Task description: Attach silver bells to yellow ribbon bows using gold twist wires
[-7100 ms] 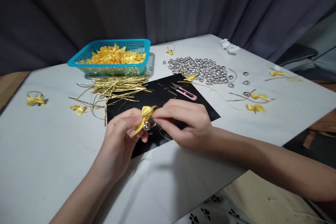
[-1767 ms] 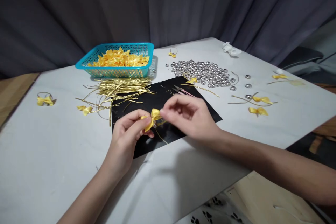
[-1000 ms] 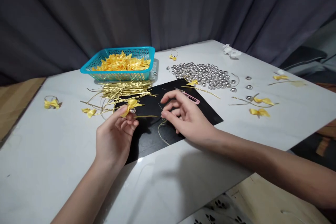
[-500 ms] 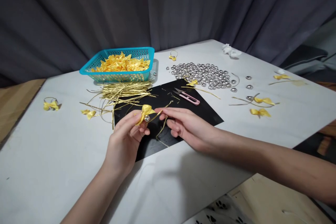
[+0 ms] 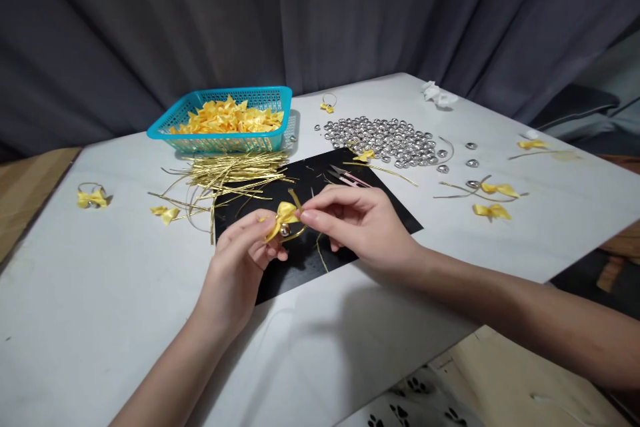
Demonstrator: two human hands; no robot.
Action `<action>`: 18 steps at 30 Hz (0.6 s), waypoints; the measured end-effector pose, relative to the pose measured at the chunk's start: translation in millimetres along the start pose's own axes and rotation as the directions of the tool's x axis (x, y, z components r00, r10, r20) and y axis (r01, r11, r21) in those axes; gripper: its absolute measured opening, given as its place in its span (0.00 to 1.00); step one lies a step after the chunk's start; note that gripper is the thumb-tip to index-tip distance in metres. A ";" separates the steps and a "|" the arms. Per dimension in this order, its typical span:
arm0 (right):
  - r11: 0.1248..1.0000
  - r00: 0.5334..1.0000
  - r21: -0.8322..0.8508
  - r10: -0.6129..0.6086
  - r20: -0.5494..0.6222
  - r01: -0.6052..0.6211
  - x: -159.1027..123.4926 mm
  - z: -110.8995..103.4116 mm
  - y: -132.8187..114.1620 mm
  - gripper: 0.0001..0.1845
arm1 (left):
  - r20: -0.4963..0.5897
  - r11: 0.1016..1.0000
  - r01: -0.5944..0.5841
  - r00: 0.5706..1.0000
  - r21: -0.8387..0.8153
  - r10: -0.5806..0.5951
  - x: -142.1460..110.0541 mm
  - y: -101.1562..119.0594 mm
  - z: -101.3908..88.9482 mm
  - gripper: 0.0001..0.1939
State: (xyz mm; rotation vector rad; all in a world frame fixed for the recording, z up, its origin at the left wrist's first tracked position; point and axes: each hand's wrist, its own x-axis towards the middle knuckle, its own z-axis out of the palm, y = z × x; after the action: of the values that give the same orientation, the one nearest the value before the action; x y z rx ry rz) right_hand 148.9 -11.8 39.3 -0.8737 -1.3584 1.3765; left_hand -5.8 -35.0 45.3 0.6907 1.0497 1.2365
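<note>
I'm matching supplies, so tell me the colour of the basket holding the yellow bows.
The basket is turquoise blue, clearest in the head view.

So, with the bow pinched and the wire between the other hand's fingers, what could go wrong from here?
The left hand pinches the yellow bow by one side, so it might twist as the right hand works the gold wire. The silver bead beneath could shift too. The pink snips lie just behind the right hand, which may knock them.
</note>
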 end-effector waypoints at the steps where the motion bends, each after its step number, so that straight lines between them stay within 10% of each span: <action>1: 0.999 0.999 -0.036 -0.024 -0.040 0.022 -0.2 0.1 -0.9 0.04 | -0.020 0.999 0.023 1.000 -0.046 -0.024 -0.2 0.9 -0.3 0.03; 6: 0.988 0.992 0.108 0.107 0.063 -0.113 -1.5 -0.4 2.2 0.09 | -0.118 0.980 0.039 0.991 -0.198 -0.063 3.1 3.9 -1.8 0.04; 13: 0.907 0.948 0.324 0.191 0.254 -0.269 -0.4 -3.5 1.9 0.05 | -0.050 1.000 0.026 0.998 0.011 -0.025 4.3 -0.6 -2.3 0.06; 18: 0.963 0.957 0.123 0.215 0.194 -0.242 0.0 -2.9 -1.4 0.08 | 0.019 0.999 0.038 0.999 0.011 -0.039 3.3 -2.4 -2.9 0.06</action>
State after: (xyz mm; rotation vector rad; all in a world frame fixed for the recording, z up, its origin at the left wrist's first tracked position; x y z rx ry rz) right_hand 151.9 -11.1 40.4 -0.8450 -1.3004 1.7473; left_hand -7.5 -32.6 41.2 0.6859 1.0497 1.1899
